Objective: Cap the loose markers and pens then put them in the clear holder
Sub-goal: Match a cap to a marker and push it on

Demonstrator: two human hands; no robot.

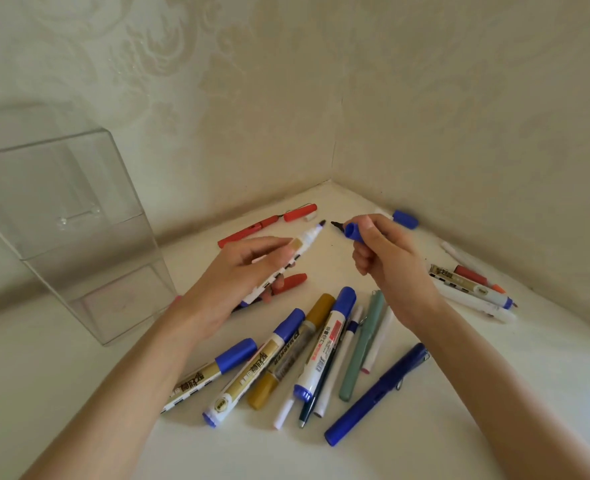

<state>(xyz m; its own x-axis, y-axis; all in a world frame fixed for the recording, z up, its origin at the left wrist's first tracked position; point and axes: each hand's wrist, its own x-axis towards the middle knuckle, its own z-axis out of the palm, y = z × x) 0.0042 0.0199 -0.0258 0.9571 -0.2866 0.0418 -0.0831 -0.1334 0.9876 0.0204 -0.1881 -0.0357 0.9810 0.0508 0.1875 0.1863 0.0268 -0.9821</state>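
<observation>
Pale patterned walls corner the white surface (pixel 408 455) where, right of the clear holder (pixel 79 237), the left hand's (pixel 238 282) grip closes round an uncapped marker (pixel 307 242) and the right hand (pixel 387 261) pinches a blue cap (pixel 352 233), which, brought in askew, could miss the tip and smear ink on fingers.

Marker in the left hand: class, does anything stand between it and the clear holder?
Nothing visible does. The clear holder stands to the left of the left hand, which grips the marker. The loose pens lie flat on the table, none blocking the way. The marker is not yet capped.
</observation>
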